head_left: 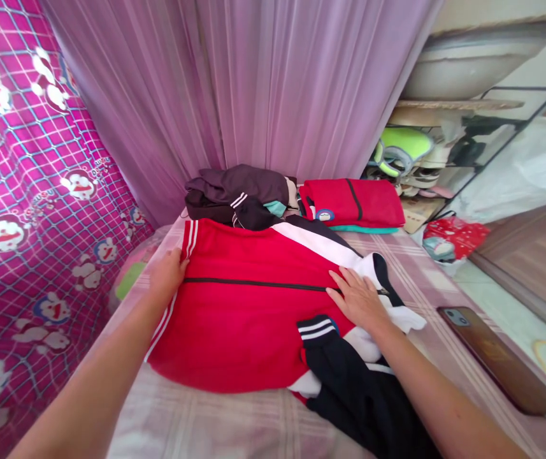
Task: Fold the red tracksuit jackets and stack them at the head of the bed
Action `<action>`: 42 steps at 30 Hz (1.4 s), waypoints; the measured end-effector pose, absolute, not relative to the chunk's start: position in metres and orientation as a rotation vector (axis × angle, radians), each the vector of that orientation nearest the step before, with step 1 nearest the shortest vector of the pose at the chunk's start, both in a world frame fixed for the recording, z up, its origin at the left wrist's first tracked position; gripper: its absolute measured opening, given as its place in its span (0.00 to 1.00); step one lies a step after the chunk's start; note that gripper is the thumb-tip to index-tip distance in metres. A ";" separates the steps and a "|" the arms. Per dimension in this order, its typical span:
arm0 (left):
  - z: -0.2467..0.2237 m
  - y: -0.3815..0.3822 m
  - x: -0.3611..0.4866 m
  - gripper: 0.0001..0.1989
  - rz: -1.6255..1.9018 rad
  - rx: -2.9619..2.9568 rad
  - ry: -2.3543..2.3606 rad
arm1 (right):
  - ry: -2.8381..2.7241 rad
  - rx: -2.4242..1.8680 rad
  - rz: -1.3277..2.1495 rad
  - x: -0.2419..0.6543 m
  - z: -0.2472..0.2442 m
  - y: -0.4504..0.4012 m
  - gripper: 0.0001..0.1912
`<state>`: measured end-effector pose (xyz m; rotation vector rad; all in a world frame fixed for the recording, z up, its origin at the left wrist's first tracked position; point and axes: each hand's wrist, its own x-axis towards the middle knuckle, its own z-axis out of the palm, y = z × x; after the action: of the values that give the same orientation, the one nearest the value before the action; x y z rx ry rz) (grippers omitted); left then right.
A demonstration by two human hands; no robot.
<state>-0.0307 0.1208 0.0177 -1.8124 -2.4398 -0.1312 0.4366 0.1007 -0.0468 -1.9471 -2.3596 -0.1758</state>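
A red zip jacket (244, 325) with white panels and black sleeves lies spread on a plaid sheet, its hem to the left and its collar to the right. My left hand (168, 273) is closed on the striped hem, near the end of the black zipper. On the upper chest, close to the collar, my right hand (359, 298) rests flat with its fingers spread. One black sleeve (349, 382) is bent across the jacket's near right side; the other sleeve reaches toward the dark clothes at the back.
Behind the jacket are a pile of dark clothes (239, 188) and a folded red garment (363, 201). A phone (497, 357) lies at the right edge. Purple curtains (273, 83) hang behind, and a shelf rack (454, 105) stands at the back right.
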 end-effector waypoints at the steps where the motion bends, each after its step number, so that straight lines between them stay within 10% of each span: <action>1: 0.016 0.121 -0.029 0.18 -0.105 -1.795 -2.492 | -2.358 -1.947 -0.175 0.436 -0.045 0.100 0.29; 13: 0.019 0.117 -0.055 0.31 -0.192 -1.784 -2.833 | -2.346 -1.948 -0.172 0.433 -0.040 0.099 0.28; 32: 0.014 0.010 -0.025 0.25 0.013 -1.630 -2.717 | -2.331 -1.901 -0.172 0.436 -0.044 0.101 0.29; 42: -0.006 0.024 0.032 0.27 -0.296 -2.156 -1.960 | -2.339 -1.943 -0.118 0.432 -0.040 0.101 0.29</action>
<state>0.0319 0.0243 -0.0064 -2.1562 -1.9599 -0.2964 0.4325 0.1009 -0.0396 -1.9432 -2.3386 -0.1180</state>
